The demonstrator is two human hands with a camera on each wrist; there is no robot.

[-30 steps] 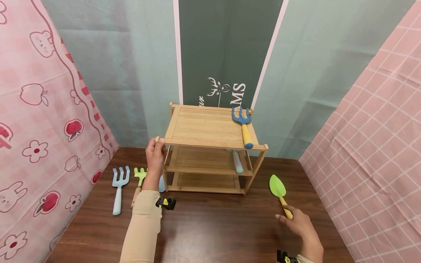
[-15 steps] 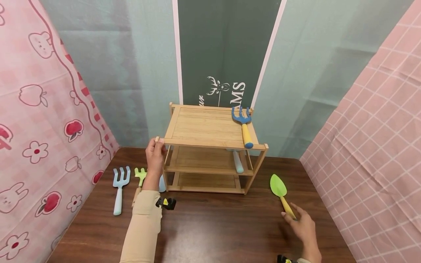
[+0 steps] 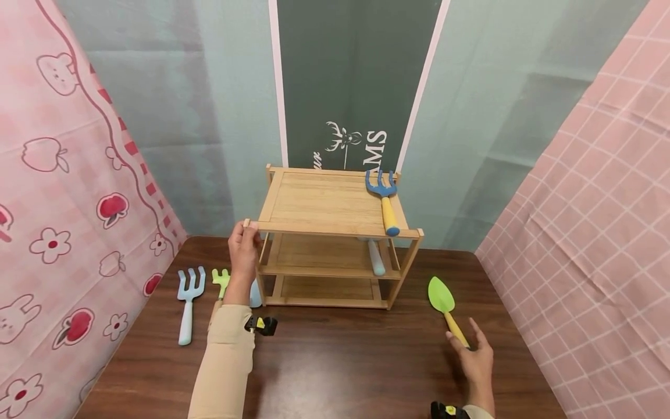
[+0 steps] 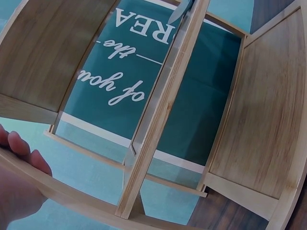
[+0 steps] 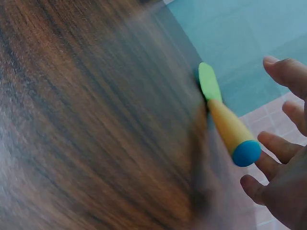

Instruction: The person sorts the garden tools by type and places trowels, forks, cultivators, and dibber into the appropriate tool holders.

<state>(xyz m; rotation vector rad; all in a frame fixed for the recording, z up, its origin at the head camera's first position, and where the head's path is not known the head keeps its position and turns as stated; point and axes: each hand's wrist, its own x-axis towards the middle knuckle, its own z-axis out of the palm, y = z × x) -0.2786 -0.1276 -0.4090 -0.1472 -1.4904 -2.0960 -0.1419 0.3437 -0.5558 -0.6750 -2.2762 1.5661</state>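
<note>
My left hand (image 3: 243, 250) grips the top front-left corner of a three-tier wooden shelf rack (image 3: 324, 201); in the left wrist view its curled fingers (image 4: 21, 148) wrap over the frame. Right of the rack, a small trowel (image 3: 442, 297) with a green blade and yellow handle lies on the table. My right hand (image 3: 476, 355) is around the lower end of that handle, fingers spread, not closed on it. The handle's blue end cap (image 5: 247, 153) shows beside the fingers in the right wrist view.
A blue hand rake (image 3: 389, 214) with a yellow handle lies on the top tier. A pale-blue-handled tool (image 3: 376, 258) rests on the middle tier. Left of the rack lie a light blue hand fork (image 3: 186, 317), a green rake (image 3: 222, 278) and a blue tool (image 3: 255, 294), partly behind my arm.
My right hand's fingers have loosened from the trowel handle and spread apart, and the trowel lies where it was. My left hand keeps its grip on the rack. The head view has shifted slightly.
</note>
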